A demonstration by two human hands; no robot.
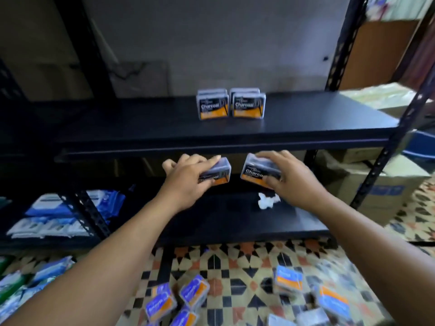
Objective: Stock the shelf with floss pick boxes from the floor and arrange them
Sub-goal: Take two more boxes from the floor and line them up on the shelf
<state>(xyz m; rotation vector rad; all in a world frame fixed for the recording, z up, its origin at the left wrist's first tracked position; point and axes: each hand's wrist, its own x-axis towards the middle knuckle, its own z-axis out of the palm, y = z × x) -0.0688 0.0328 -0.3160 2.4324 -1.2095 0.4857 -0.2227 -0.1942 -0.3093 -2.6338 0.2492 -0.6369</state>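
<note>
Two rows of charcoal floss pick boxes stand upright on the black upper shelf, the front left box and the front right box side by side. Below the shelf's front edge my left hand grips another charcoal box, and my right hand grips a second charcoal box. Both held boxes are in the air, a small gap between them. Several blue and orange floss boxes lie scattered on the patterned floor below.
A crumpled white scrap lies on the lower shelf. Blue and white packets fill the shelf at left, more packets lie on the floor at bottom left. Cardboard cartons stand right of the perforated black upright.
</note>
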